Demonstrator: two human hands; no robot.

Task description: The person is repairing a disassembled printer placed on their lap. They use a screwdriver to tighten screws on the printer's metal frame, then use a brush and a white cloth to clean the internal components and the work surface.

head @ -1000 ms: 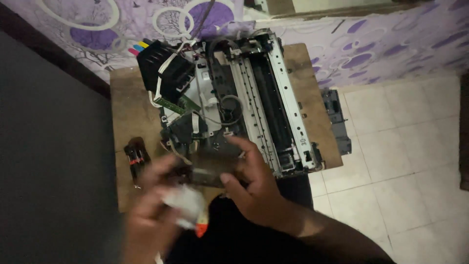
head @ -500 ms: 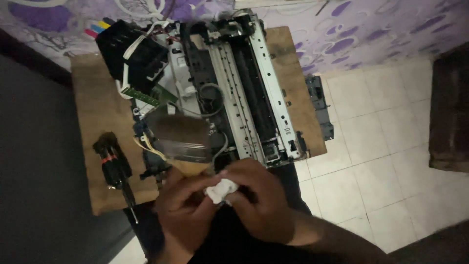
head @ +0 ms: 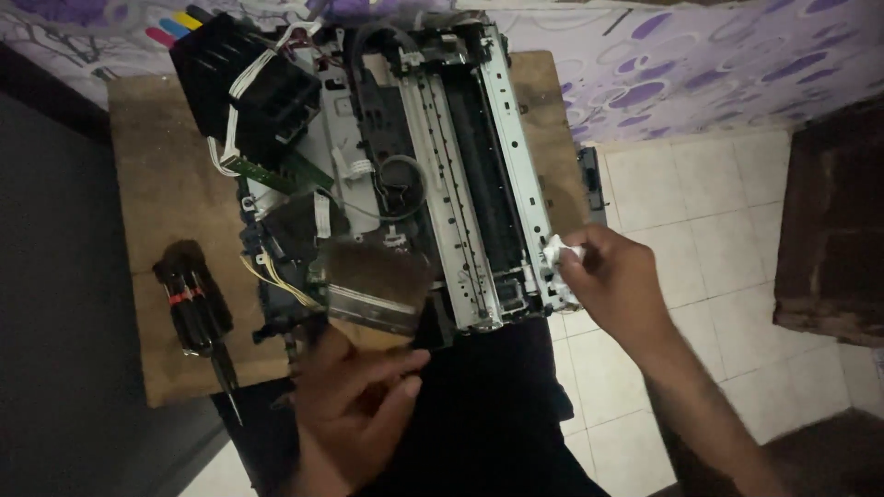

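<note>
A stripped printer (head: 433,166) with its metal frame and rollers bare lies on a small wooden table (head: 166,193). My left hand (head: 354,405) holds a wide flat paintbrush (head: 378,285) by its handle, bristles pointing at the printer's near left corner. My right hand (head: 612,281) pinches a small crumpled white tissue (head: 560,250) against the printer's near right corner. Black ink tanks (head: 244,78) with coloured caps and white ribbon cables sit at the far left of the printer.
A black screwdriver (head: 198,313) with a red band lies on the table's left part. A purple-patterned wall (head: 663,64) runs behind the table. White floor tiles (head: 681,212) lie to the right, with dark wooden furniture (head: 833,221) at the far right.
My hands were together near the front holding the white tissue. My right hand has since carried it to the printer's right corner, and my left hand now holds the paintbrush.
</note>
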